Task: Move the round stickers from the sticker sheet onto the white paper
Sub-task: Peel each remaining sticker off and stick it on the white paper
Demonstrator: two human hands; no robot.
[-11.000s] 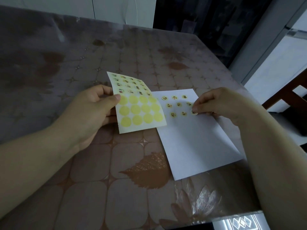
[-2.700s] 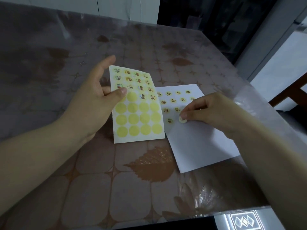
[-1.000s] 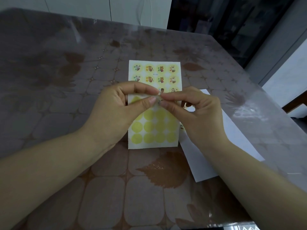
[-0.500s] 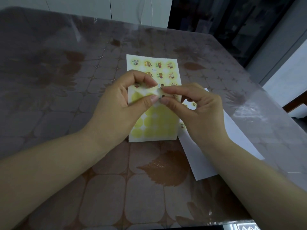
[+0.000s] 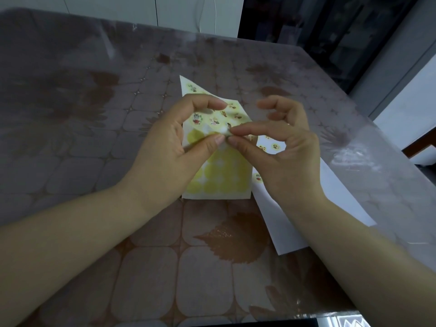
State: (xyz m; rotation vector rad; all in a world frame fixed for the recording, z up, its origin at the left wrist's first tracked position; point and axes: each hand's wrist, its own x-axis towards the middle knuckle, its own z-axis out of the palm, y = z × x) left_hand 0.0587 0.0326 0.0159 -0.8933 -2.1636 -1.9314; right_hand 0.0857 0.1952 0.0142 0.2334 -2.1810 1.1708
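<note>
The yellow sticker sheet (image 5: 219,175) stands bent at the table's middle, its lower half showing empty yellow circles and its upper half picture stickers. My left hand (image 5: 169,147) pinches the sheet at its middle between thumb and fingers. My right hand (image 5: 280,147) pinches a round sticker (image 5: 228,131) at the sheet's surface with thumb and forefinger. The white paper (image 5: 330,197) lies to the right, partly under my right hand, with several stickers (image 5: 271,146) stuck near its top.
A brown leaf-patterned tablecloth (image 5: 118,138) under a clear cover spans the table. The table's right edge (image 5: 368,119) runs beside a dark doorway and a white wall. The near edge (image 5: 283,320) lies at the bottom.
My right hand went from pressing a sticker on the white paper to the sheet, which both hands now hold. The sheet has bent and lifted more in the last half second.
</note>
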